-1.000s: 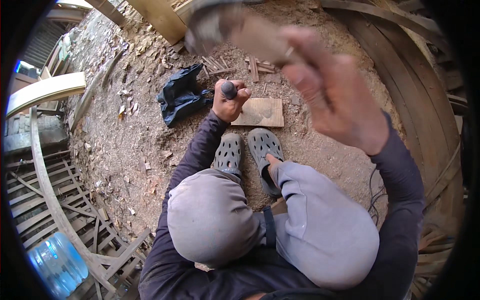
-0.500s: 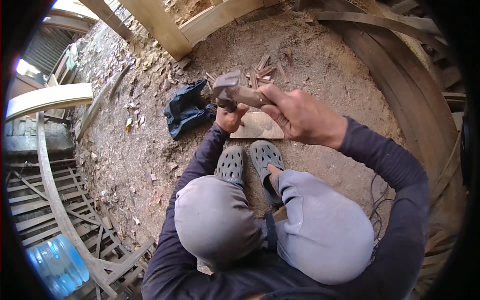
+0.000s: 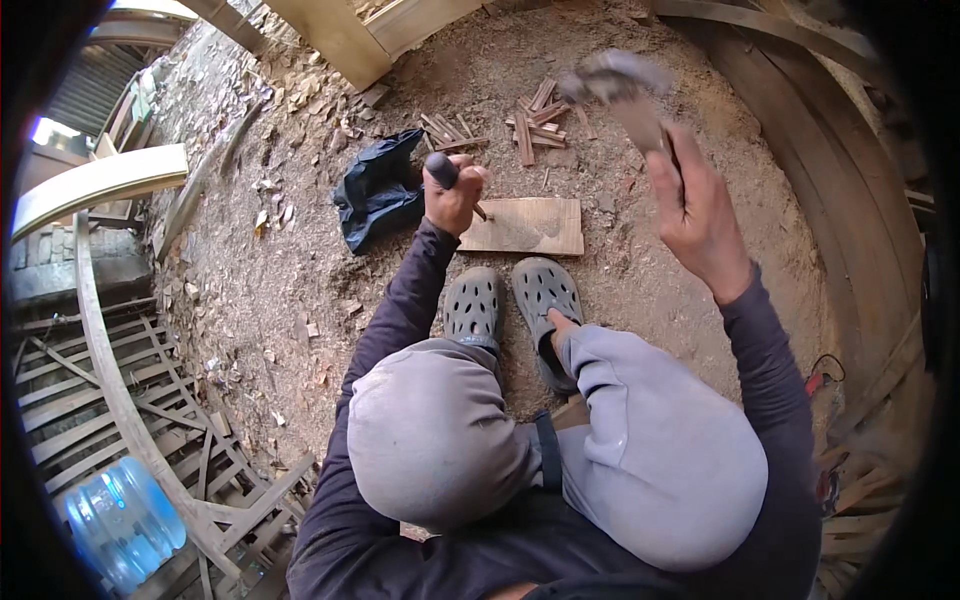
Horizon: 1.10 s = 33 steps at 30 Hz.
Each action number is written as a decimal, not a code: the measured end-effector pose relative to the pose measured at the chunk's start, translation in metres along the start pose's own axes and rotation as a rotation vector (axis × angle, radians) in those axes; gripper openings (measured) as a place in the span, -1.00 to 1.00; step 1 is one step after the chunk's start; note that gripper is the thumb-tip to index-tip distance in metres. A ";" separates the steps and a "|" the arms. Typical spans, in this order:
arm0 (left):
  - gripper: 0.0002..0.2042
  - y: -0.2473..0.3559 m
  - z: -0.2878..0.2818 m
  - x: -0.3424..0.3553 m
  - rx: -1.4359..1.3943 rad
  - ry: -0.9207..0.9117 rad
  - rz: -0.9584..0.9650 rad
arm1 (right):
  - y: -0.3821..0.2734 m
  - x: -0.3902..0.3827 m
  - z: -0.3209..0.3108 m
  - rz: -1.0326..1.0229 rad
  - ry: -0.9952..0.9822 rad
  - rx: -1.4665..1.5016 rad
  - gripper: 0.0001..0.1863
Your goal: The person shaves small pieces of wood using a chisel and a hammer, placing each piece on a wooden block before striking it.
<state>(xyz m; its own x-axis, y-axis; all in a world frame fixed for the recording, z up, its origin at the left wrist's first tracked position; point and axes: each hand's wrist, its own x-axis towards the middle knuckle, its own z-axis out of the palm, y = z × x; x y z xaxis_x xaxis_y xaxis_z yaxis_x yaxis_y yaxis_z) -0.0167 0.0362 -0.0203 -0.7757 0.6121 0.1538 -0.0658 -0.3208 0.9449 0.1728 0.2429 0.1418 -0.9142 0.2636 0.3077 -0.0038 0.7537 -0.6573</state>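
Head view: 1 wood-handled metal hammer (image 3: 634, 115), 1 black round-ended tool (image 3: 441, 170), 1 pale rectangular wood board (image 3: 525, 226), 2 grey perforated clogs (image 3: 471, 306).
Left hand (image 3: 453, 200): closed round tool, over board's left end.
Right hand (image 3: 697, 205): wrapped on hammer handle.
Change: hammer lifted off tool, up-right, blurred.
Room: dirt ground (image 3: 650, 285), board's right edge to curved brown planks (image 3: 790, 150).

— The bare left hand (image 3: 456, 200)?
— Upper centre, curled tight, dark-sleeved left arm (image 3: 402, 285) slanting up rightward.
— The bare right hand (image 3: 702, 222)?
— Upper right, also curled, dark-sleeved right arm (image 3: 775, 360) slanting up leftward.
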 end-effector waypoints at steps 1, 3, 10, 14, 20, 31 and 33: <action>-0.70 0.000 -0.010 0.001 -0.008 0.083 0.018 | 0.025 -0.016 0.009 0.098 0.035 -0.070 -0.71; -0.75 0.003 -0.007 0.007 -0.091 0.281 0.082 | 0.093 -0.061 0.028 0.058 0.052 -0.251 -0.68; -0.76 0.025 -0.033 0.016 -0.535 0.641 0.058 | 0.192 -0.167 0.059 0.496 -0.311 -0.677 -0.60; -0.67 0.024 -0.056 0.007 -0.691 0.677 -0.004 | 0.152 -0.104 0.104 0.273 -0.095 -0.203 -0.57; -0.61 0.014 -0.059 0.004 -0.888 0.574 -0.040 | 0.102 -0.013 0.145 0.115 -0.396 0.298 -0.62; -0.65 0.021 -0.063 0.010 -1.156 0.203 -0.055 | 0.088 -0.022 0.159 0.485 -0.574 0.775 -0.67; -0.64 0.021 -0.059 0.014 -1.159 0.169 -0.058 | 0.088 -0.026 0.158 0.603 -0.587 0.835 -0.64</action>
<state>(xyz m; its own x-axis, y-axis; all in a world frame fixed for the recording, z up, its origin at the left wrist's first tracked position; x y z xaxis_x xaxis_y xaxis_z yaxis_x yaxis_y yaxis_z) -0.0662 -0.0047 -0.0151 -0.8204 0.5717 -0.0037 -0.5688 -0.8155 0.1074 0.1322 0.2070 -0.0326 -0.9043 -0.0391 -0.4251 0.4269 -0.0816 -0.9006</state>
